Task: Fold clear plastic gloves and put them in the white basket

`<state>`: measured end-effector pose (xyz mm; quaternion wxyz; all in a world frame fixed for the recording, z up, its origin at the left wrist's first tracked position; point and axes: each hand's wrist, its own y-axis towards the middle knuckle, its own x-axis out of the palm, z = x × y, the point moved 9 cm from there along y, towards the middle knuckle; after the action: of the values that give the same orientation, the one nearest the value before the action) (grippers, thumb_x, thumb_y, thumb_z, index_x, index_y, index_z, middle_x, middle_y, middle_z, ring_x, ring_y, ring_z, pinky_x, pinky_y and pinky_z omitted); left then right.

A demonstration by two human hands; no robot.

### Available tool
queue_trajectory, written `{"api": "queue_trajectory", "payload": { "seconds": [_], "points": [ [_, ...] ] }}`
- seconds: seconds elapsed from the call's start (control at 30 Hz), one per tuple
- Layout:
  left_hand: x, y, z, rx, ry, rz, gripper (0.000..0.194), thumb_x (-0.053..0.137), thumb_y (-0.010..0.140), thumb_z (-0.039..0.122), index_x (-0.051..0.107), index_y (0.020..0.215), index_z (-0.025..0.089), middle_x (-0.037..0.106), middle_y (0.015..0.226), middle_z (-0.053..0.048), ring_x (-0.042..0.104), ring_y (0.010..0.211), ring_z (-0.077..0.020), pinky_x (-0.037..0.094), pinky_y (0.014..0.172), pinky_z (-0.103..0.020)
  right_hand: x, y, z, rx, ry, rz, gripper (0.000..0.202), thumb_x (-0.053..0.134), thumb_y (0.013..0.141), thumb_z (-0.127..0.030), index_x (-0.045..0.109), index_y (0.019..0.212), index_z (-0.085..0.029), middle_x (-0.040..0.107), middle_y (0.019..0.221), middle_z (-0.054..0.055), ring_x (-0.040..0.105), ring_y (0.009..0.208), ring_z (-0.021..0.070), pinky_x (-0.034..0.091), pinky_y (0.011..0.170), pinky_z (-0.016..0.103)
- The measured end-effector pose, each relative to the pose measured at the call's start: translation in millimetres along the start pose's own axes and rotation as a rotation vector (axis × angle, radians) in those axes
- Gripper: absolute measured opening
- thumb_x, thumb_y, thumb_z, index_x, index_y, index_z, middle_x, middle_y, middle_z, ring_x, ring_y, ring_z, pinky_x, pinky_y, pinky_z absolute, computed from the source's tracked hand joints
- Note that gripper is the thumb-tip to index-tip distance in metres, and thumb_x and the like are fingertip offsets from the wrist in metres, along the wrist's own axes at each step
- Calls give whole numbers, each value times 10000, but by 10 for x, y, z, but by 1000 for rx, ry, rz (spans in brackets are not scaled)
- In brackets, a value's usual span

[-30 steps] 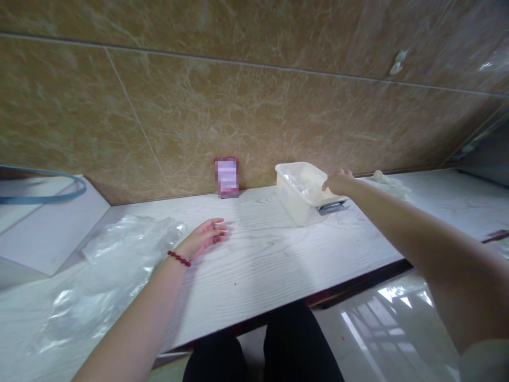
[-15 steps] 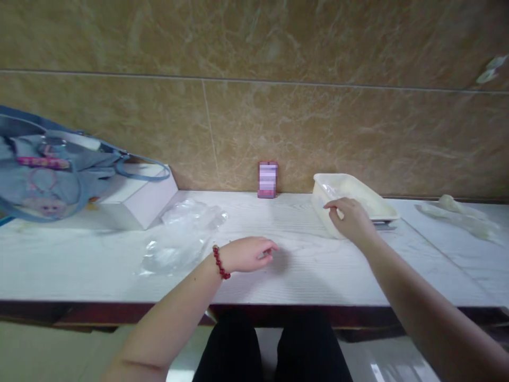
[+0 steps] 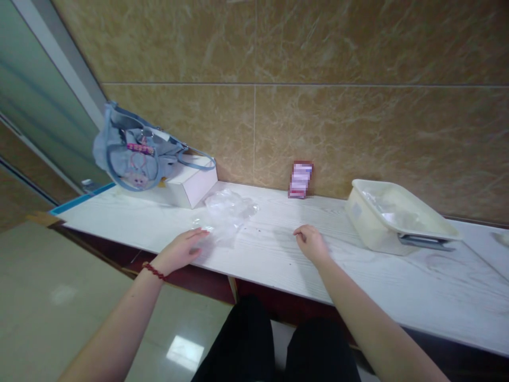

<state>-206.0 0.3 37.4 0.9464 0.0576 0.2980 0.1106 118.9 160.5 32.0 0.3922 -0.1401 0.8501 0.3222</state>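
Observation:
My left hand (image 3: 182, 251), with a red bead bracelet (image 3: 154, 270) on the wrist, reaches over the near left edge of a crumpled clear plastic bag (image 3: 228, 212). Its fingers are stretched out and hold nothing; I cannot tell whether the fingertips touch the plastic. My right hand (image 3: 312, 244) hovers above the tabletop right of the bag, its fingers curled in. Whatever they may hold is hidden. To its right stands a cream plastic bin (image 3: 368, 225) with clear plastic inside and a grey handle (image 3: 425, 242) at its front right.
A phone-like object (image 3: 301, 180), blurred out, leans against the tiled wall (image 3: 318, 122). At the left, a blue bag (image 3: 145, 151) rests on a white box (image 3: 194, 185). The white wood-grain tabletop (image 3: 262, 265) ends close to my knees.
The view has swung to the left. My right hand has come away from the bin towards the middle of the tabletop. My left hand has moved left to the plastic bag, its fingers now stretched out.

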Motion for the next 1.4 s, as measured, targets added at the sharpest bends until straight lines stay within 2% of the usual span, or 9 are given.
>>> {"api": "queue_trajectory", "payload": {
  "seconds": [0.2,0.37,0.57,0.77,0.87,1.03,1.17,1.3,1.4],
  "points": [
    [34,179,-159,67,98,-60,332,658,571,183,653,895,255,613,1048,-31,457,1095,-213,209,1017,-323,-116,-13,97,62,20,90,195,397,695,-146,564,660,-239,605,748,33,543,795,188,405,782,330],
    [48,261,-106,91,222,-50,204,612,632,253,672,827,262,651,947,-24,533,964,-214,299,952,-312,-166,-50,268,179,54,165,188,391,693,-178,569,666,-230,607,771,44,549,770,185,416,742,311],
    [-189,448,191,104,340,61,193,585,650,381,669,723,224,665,816,-39,572,803,-209,391,814,-282,-176,-68,396,265,104,201,205,384,682,-192,588,682,-204,619,765,47,549,732,174,421,688,294],
    [-202,805,677,143,613,-74,377,428,717,492,644,832,205,655,896,-31,563,849,-192,401,805,-268,-166,-85,485,282,137,263,192,394,661,-173,584,684,-187,606,722,31,540,707,157,420,694,292],
    [-119,925,1007,184,737,-142,373,412,727,468,643,844,198,656,895,-31,567,841,-188,400,782,-254,-206,-21,227,170,146,253,191,425,676,-173,576,792,-172,605,782,40,534,747,156,416,732,306],
    [235,1002,1553,266,845,-313,354,395,735,431,648,817,198,662,801,-20,574,738,-168,401,670,-235,-332,208,-660,-49,202,137,476,561,683,-381,461,1101,-175,564,1015,76,513,928,178,407,808,337],
    [511,1021,1893,323,856,-408,326,412,730,392,651,819,188,664,795,-22,573,714,-152,389,638,-220,-406,384,-1194,-126,200,16,596,620,628,-447,446,1146,-208,552,1085,69,521,964,186,413,836,350],
    [608,1023,2113,351,826,-436,310,438,723,393,653,824,194,662,793,-14,570,718,-145,386,643,-214,-565,516,-1231,-65,278,13,186,522,749,-324,602,857,-197,630,847,25,577,799,148,488,725,318],
    [536,991,2223,359,741,-378,316,462,715,417,649,841,195,655,799,-9,566,730,-142,394,664,-215,-698,553,-1078,42,463,32,154,533,732,-309,603,772,-178,618,737,14,571,689,126,524,528,254]
  ]
}}
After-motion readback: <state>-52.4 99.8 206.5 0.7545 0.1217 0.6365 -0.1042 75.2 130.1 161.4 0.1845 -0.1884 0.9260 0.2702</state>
